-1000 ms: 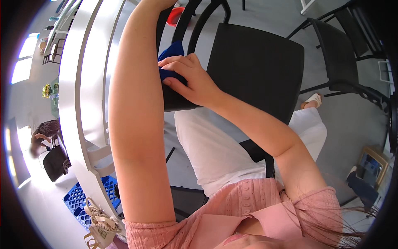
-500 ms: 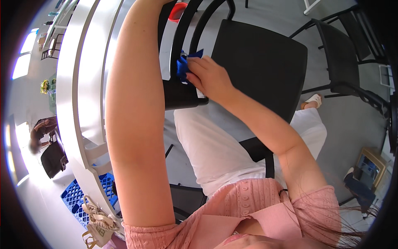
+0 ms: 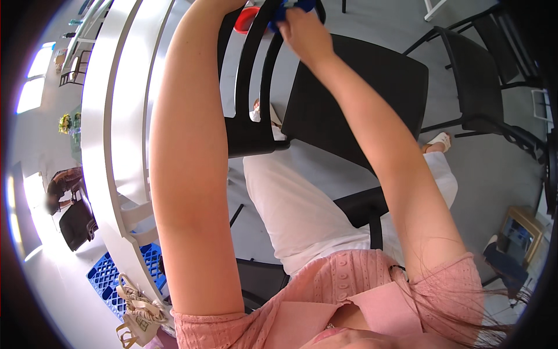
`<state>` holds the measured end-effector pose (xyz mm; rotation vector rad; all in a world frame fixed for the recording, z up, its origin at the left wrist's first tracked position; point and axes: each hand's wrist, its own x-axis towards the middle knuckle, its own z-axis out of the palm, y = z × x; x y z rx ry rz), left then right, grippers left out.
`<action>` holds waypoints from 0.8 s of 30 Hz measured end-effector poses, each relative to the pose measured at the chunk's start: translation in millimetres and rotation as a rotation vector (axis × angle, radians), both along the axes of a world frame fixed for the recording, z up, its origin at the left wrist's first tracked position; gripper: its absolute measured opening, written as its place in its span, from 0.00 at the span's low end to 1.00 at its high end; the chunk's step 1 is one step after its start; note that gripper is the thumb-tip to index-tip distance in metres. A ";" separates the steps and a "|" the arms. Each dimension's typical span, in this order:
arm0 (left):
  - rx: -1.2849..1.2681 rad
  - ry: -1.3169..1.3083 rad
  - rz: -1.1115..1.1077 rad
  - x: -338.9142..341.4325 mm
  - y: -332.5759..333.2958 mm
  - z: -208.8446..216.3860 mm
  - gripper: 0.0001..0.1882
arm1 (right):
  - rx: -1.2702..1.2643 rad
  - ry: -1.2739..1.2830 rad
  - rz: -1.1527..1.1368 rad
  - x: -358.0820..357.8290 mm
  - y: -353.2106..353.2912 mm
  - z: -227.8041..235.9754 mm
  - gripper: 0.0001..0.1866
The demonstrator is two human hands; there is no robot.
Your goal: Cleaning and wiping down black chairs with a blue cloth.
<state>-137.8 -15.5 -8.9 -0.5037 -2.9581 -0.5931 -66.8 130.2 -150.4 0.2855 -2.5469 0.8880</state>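
Right hand (image 3: 305,32) has climbed the black chair (image 3: 354,99) back, grip closed on blue cloth (image 3: 289,7); left hand's grip is hidden above the frame; blue crate (image 3: 110,279) beneath white table (image 3: 116,116)

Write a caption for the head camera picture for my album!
A right hand presses a blue cloth onto a black slatted chair back.

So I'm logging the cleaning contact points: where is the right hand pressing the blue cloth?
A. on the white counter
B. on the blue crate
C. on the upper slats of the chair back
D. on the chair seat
C: the right hand holds the blue cloth against the upper slats of the black chair back, well above the seat.
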 end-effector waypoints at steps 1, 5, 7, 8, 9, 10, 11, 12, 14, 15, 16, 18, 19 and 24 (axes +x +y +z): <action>0.029 -0.046 0.001 0.8 2.4 0.1 0.23 | -0.019 -0.003 0.029 13.5 -9.5 -3.3 0.10; -0.031 -0.036 -0.022 -0.3 -1.2 4.9 0.23 | -0.249 -0.075 0.223 89.6 -37.6 -5.8 0.10; -0.019 -0.028 -0.032 0.4 -3.3 3.4 0.23 | -0.386 -0.131 0.351 127.9 -39.4 -0.5 0.09; -0.013 -0.024 -0.038 1.2 -3.1 3.7 0.22 | -0.448 -0.165 0.416 144.4 -36.4 3.4 0.08; -0.012 -0.025 -0.040 4.5 0.2 5.4 0.22 | -0.448 -0.165 0.413 153.5 -34.5 4.7 0.08; 0.007 -0.028 -0.024 8.5 2.0 7.3 0.22 | -0.518 -0.164 0.437 160.6 -33.3 5.3 0.08; 0.024 -0.028 -0.006 11.2 3.4 10.4 0.22 | -0.590 -0.159 0.462 163.6 -32.8 6.0 0.08; 0.021 -0.026 -0.006 10.5 2.6 11.5 0.22 | -0.593 -0.156 0.463 162.5 -32.8 5.7 0.08; 0.026 -0.043 -0.022 7.3 2.4 9.9 0.22 | -0.364 -0.037 0.463 153.2 -30.4 1.4 0.10; 0.031 -0.046 -0.032 5.9 4.1 6.9 0.22 | -0.360 -0.039 0.453 145.7 -27.0 -1.8 0.10; 0.052 -0.069 -0.017 4.2 5.5 3.4 0.22 | -0.256 -0.030 0.434 135.5 -23.0 -5.0 0.12; 0.058 -0.086 0.013 5.1 1.7 4.4 0.22 | -0.167 -0.015 0.430 112.0 -21.1 -7.2 0.13; 0.070 -0.074 0.002 5.4 -0.9 3.6 0.22 | -0.137 -0.002 0.359 97.3 -21.2 -8.4 0.14; 0.045 -0.047 -0.004 6.7 -6.1 4.4 0.22 | -0.018 0.116 0.059 13.8 -8.6 -19.6 0.14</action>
